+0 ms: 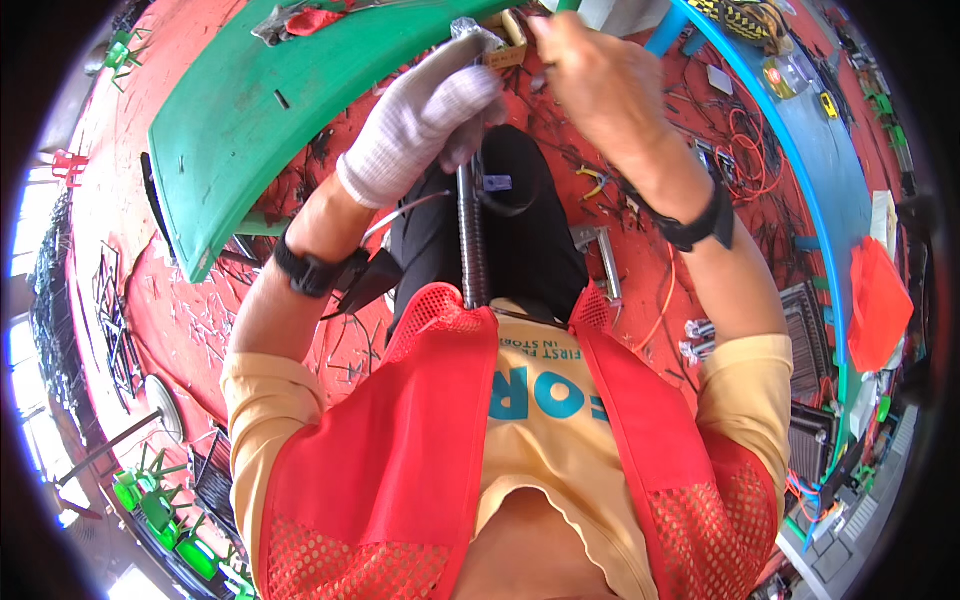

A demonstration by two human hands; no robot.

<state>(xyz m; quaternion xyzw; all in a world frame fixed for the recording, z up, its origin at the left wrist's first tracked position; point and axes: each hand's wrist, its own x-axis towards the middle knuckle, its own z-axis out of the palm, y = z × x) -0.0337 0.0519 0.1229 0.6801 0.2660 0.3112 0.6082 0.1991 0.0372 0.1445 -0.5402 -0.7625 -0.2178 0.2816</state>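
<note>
My left hand (425, 120), in a white knitted glove, is closed round a black ribbed tube (472, 240) that runs up from my lap between my thighs. Clear plastic wrap (475, 32) shows at the tube's far end, just past the glove. To the right, my bare right hand (605, 85) is raised with its fingers curled in, somewhat blurred. Whatever it grips is hidden. A small open cardboard box (508, 42) lies between the two hands, beyond them.
A green table (230, 130) stands at the far left, with a blue table (800, 150) at the right. Yellow-handled pliers (594, 183), an orange cord (745, 160) and scattered ties lie on the red floor (340, 345). An orange-red cloth (880, 305) hangs by the blue table.
</note>
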